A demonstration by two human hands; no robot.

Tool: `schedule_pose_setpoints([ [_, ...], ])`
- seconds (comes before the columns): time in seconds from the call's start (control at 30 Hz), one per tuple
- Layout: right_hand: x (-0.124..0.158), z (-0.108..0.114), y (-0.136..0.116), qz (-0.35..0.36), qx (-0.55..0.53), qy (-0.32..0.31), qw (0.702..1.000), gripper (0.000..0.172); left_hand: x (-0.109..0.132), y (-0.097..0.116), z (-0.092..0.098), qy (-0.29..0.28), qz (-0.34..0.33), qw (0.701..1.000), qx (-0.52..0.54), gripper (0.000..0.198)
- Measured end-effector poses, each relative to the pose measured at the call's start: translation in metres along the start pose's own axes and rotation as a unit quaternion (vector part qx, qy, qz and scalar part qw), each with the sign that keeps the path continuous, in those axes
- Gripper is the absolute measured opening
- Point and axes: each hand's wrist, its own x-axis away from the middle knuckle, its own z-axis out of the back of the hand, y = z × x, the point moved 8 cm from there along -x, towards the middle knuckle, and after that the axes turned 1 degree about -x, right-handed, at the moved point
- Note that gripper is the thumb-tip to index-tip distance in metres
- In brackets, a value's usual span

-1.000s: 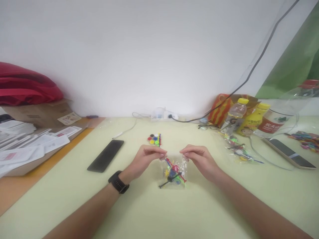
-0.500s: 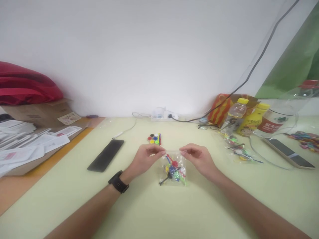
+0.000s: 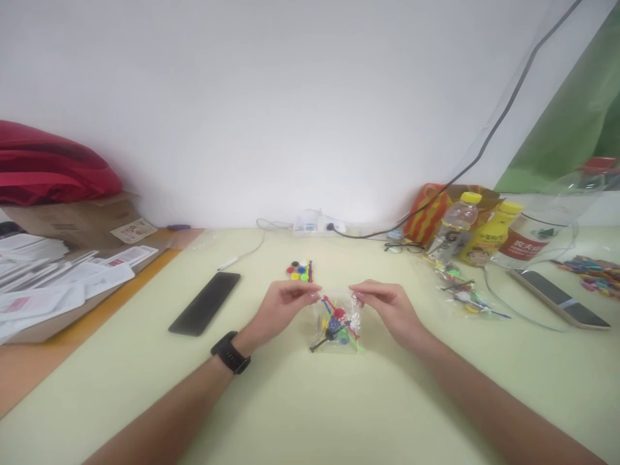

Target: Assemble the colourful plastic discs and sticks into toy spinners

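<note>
Below a white wall spreads a pale green surface, its roomiest stretch on the near side, between the forearms; the left hand and the right hand face each other over it, each narrowed to a thumb-and-finger pinch at one upper corner of the same bag; a dark smartphone bounds the room to the left, well apart; the clear plastic bag sits squarely between the hands, neither one nearer, its top edge running from pinch to pinch and its body reaching toward the person; whether its lower edge rests on the surface cannot be told; inside lie tangled plastic toy pieces, a black-tipped rod slanting to the lower left; smallest, coloured discs lie just beyond the left hand, limiting room on the far side.
</note>
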Motion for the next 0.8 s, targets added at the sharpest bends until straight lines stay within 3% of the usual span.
schedule_pose_setpoints([
  [0.2, 0.002, -0.003, -0.005, 0.015, -0.007, -0.015, 1.0, 0.022, 0.002, -0.006, 0.0, 0.017, 0.014, 1.0, 0.009, 0.026],
  [0.4, 0.002, -0.011, 0.008, -0.049, 0.007, -0.021, 0.999, 0.034, 0.002, -0.005, -0.007, 0.01, 0.0, 0.999, -0.037, 0.04],
  [0.47, 0.002, -0.013, 0.009, -0.052, 0.034, -0.032, 0.998, 0.033, 0.001, -0.001, -0.009, -0.003, -0.01, 0.997, -0.074, 0.034],
  [0.63, 0.002, -0.01, -0.002, -0.005, 0.077, -0.02, 0.997, 0.024, 0.001, 0.009, -0.012, -0.04, -0.046, 0.991, -0.119, 0.025],
  [0.8, 0.002, -0.005, -0.007, 0.042, 0.05, -0.01, 0.998, 0.017, 0.002, 0.003, -0.007, -0.012, -0.042, 0.997, -0.066, 0.022],
])
